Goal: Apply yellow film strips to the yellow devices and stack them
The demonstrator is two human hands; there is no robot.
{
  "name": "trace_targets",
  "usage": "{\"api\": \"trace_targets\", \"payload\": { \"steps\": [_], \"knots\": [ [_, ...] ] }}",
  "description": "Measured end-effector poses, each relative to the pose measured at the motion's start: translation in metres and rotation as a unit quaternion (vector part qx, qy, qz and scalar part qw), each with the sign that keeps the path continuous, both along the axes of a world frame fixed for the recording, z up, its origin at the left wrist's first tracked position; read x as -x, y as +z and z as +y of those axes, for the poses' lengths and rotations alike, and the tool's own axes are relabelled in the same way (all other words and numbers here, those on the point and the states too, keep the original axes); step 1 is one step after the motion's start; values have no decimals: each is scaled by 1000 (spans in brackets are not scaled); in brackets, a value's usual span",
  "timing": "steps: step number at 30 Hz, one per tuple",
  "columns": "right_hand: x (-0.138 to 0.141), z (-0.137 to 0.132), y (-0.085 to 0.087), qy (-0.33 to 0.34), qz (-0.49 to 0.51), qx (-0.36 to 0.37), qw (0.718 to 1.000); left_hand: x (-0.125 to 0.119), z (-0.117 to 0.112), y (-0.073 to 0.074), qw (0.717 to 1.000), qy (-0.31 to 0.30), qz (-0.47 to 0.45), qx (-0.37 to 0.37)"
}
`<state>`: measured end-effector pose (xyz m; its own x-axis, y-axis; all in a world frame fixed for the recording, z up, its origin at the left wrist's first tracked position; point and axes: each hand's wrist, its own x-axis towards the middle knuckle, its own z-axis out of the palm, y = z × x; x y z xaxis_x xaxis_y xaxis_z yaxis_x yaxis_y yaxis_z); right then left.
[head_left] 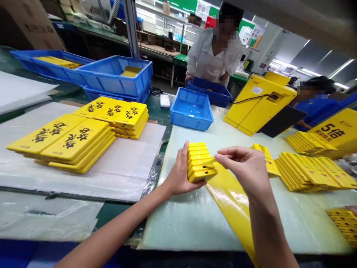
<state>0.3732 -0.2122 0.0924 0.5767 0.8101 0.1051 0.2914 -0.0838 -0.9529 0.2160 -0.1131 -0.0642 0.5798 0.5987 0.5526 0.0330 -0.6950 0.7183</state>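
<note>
My left hand is wrapped around a stack of small yellow cases, held on edge over the table. The end faces of the cases point towards me, and the nearest ones show small dark slots. With thumb and forefinger together, my right hand pinches a thin yellow strip against the near end of the stack. Whether the strip is stuck to a case I cannot tell. Beneath both hands a long glossy yellow sheet lies on the pale table covering.
Large yellow panels with black writing are piled on the left. A blue bin stands ahead, and another blue bin sits back left. More yellow cases lie at right. One person stands opposite; another is at right.
</note>
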Motion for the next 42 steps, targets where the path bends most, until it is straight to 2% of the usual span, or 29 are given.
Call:
{"api": "trace_targets", "payload": {
  "steps": [4,15,17,19,22,24,27,28,29,31,32,34,36,38,42],
  "knots": [
    [11,2,-10,13,7,7,1000,1,0,1,1000,2,1,9],
    [16,4,-13,35,9,49,998,1,0,2,1000,1,3,5],
    [12,6,-11,51,-25,77,995,1,0,2,1000,1,4,9],
    [6,8,-8,74,-104,121,984,1,1,3,1000,1,7,17],
    [-6,12,-4,59,-259,178,948,1,2,3,1000,6,4,18],
    [-18,16,-7,85,-259,186,944,1,4,3,1000,7,1,15],
    [-42,23,-24,243,-74,160,954,2,6,3,1000,6,2,19],
    [-52,24,-33,258,-34,135,956,2,7,3,1000,7,4,19],
    [-62,24,-42,239,-33,106,965,2,7,4,1000,9,7,18],
    [-81,21,-63,159,-114,68,978,2,7,5,1000,11,10,15],
    [-89,18,-74,139,-160,70,975,2,8,5,1000,13,10,13],
    [-97,9,-96,166,-211,108,957,2,7,5,1000,16,10,11],
    [-97,0,-117,206,-217,139,944,1,7,6,1000,20,11,12],
    [-92,-6,-133,201,-227,142,942,1,7,5,1000,23,12,12],
    [-86,-8,-151,193,-239,142,941,0,7,4,1000,24,14,7]
  ]
}}
